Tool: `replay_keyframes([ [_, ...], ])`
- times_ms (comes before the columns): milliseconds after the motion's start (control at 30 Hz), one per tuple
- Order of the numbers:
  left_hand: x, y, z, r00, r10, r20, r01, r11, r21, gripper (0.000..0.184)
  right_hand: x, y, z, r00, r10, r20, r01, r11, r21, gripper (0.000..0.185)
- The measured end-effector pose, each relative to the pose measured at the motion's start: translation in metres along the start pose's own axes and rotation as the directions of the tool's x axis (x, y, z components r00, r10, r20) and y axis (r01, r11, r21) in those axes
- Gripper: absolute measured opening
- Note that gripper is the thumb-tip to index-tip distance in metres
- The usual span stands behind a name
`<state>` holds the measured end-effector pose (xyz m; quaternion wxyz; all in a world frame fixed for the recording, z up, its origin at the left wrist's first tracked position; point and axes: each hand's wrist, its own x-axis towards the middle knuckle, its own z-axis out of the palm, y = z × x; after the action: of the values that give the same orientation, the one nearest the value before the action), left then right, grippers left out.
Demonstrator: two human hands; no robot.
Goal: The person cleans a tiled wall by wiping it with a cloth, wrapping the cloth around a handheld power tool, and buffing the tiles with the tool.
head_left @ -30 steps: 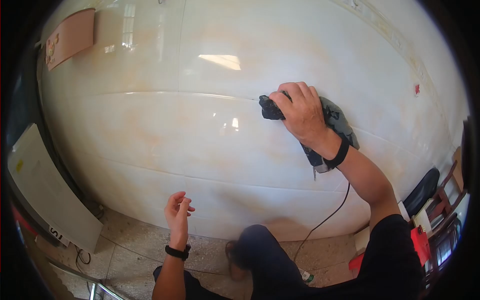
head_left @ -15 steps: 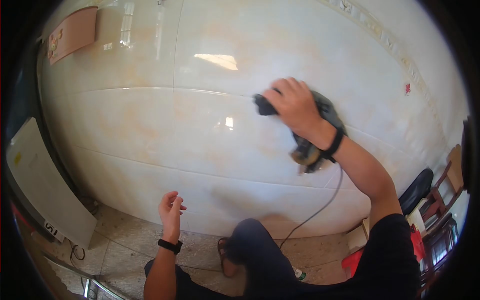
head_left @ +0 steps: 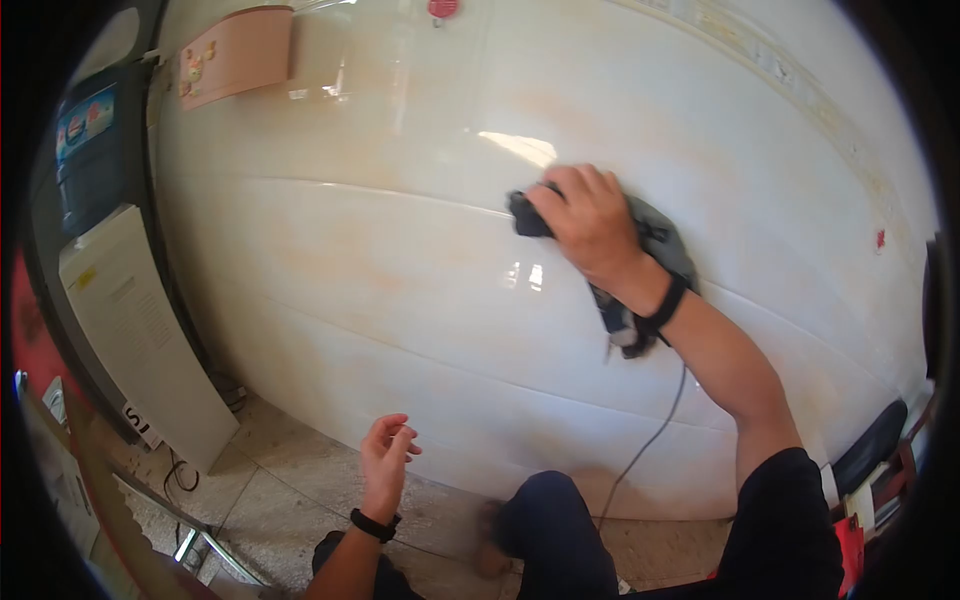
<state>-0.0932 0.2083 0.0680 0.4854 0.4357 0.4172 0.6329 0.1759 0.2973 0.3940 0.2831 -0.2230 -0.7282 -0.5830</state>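
My right hand (head_left: 597, 225) presses a crumpled dark grey and black cloth (head_left: 662, 232) against the pale, glossy tiled wall (head_left: 420, 275). Its fingers are wrapped over the top of the bundle, and part of the cloth hangs below the wrist. A thin cable (head_left: 655, 432) runs down from near that wrist towards the floor; where it starts is hidden. Low on the left, my left hand (head_left: 386, 462) is raised in front of the wall with its fingers loosely bent and apart, holding nothing. Each wrist wears a black band.
On the left stand a leaning white panel (head_left: 140, 330) and a blue water bottle (head_left: 90, 160). A pink box (head_left: 238, 58) hangs on the wall above. Metal tubing (head_left: 190, 540) crosses the lower left. Dark furniture (head_left: 870, 445) and a red object (head_left: 850, 550) are at the lower right.
The view has turned left, bringing the water bottle into sight. My right hand and the cloth have slid leftwards along the wall. My left hand stays raised and empty.
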Motion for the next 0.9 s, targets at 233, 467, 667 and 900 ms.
replay_keyframes([
  [233,-0.001,-0.003,-0.001,0.999,0.029,-0.043,-0.03,1.0,-0.008,0.028,0.101,-0.097,0.112,0.997,0.024,-0.073,-0.018,0.996,0.088,0.006],
  [467,0.013,-0.025,0.017,0.999,0.011,-0.033,-0.01,1.0,0.022,0.028,0.088,-0.088,0.11,0.985,-0.173,-0.013,0.173,0.97,0.168,0.011],
  [667,0.023,-0.037,0.013,0.998,0.055,-0.013,-0.054,0.995,0.086,0.029,0.144,0.041,0.054,0.991,-0.112,-0.073,0.105,0.99,-0.095,0.018],
  [900,0.011,-0.03,0.0,0.996,0.029,-0.079,-0.025,0.998,0.05,0.029,0.128,0.127,0.007,0.941,0.166,-0.294,-0.229,0.954,-0.194,0.036],
])
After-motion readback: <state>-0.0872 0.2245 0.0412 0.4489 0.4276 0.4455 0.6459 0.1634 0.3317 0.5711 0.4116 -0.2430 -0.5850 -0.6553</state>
